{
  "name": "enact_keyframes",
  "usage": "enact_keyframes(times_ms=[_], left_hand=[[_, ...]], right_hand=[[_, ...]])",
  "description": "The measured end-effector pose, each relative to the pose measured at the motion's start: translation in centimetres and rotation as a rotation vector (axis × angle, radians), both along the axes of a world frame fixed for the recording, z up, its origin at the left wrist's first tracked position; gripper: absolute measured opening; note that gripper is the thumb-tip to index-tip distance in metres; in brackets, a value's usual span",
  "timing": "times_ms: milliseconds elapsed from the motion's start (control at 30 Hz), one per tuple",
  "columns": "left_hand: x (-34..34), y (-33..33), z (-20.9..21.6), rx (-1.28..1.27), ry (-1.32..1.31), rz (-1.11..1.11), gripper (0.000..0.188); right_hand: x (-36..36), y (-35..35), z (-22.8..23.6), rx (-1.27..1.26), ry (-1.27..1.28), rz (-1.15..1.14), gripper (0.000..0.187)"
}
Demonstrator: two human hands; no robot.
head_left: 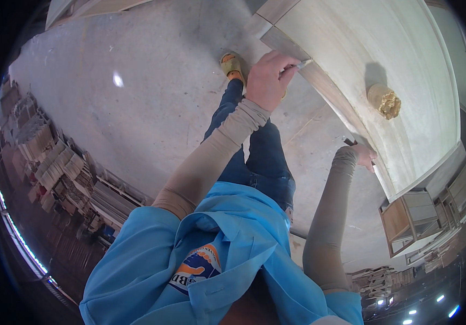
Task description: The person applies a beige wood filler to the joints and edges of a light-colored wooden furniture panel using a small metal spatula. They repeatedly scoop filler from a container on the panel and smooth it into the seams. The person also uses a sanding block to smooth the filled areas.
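A large pale wooden panel (346,49) fills the upper right, with a wood-toned strip along its near edge. My left hand (268,81) is at that edge, fingers closed in a pinch around a small, light, flat piece (303,63) whose kind I cannot make out. Farther right along the same edge, my right hand (364,156) is closed round a slim dark-handled tool (349,142); its working end is hidden. On the panel stands a tan, round holder topped with a lumpy yellow-brown mass (389,104).
Stacks of wooden parts (54,154) line the left side. A small wooden cabinet frame (412,219) stands on the right beyond the panel's end. My feet, one in a yellowish slipper (232,64), are on the grey concrete floor (135,97) beside the panel.
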State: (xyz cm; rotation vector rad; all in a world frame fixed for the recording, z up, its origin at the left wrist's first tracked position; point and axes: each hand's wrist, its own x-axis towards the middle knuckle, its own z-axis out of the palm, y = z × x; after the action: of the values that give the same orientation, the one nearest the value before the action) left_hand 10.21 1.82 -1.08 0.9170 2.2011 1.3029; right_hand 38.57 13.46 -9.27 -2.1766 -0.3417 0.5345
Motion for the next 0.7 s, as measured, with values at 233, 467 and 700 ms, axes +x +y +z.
enact_keyframes(times_ms=[233, 467, 700], left_hand=[[0.0, -0.1, 0.5, -0.011, -0.043, 0.005, 0.014], [0.8, 0.5, -0.1, -0.012, -0.029, 0.000, 0.014], [1.8, 0.4, 0.3, -0.024, -0.060, -0.087, 0.015]], right_hand=[[-3.2, -0.3, 3.1, -0.029, 0.007, -0.010, 0.069], [-3.0, -0.3, 2.9, -0.042, 0.000, 0.009, 0.070], [0.1, -0.3, -0.6, -0.090, -0.050, 0.059, 0.071]])
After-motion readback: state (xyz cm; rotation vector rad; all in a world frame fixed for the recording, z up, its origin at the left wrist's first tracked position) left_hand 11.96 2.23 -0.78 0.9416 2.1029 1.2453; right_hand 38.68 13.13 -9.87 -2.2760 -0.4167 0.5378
